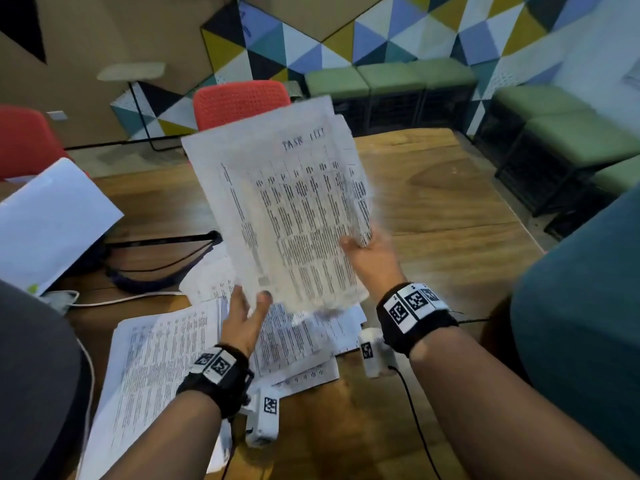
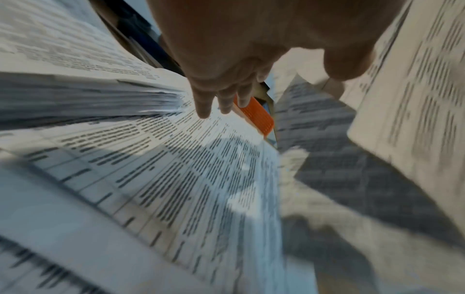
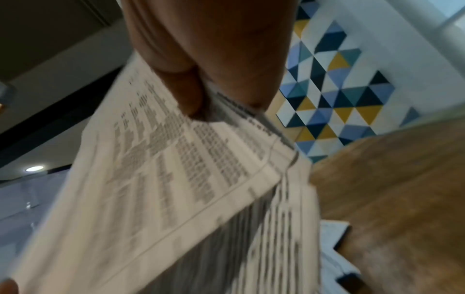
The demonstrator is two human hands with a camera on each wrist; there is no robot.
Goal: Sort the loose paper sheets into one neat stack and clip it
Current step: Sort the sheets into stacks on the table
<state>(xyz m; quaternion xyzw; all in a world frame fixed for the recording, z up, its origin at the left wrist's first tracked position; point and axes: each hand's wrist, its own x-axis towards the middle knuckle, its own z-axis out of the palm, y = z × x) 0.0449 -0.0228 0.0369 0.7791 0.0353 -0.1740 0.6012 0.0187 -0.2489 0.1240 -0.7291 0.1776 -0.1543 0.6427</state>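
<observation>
Up above the table, the right hand pinches the raised paper sheets at their edge; the left hand's fingers are loosely spread under their lower corner, thumb touching.

The held sheets are white with black printed columns. The table is brown woodgrain. Two chairs are red-orange, the stools green, and the wall panels carry blue, yellow, teal, black and white triangles.
</observation>
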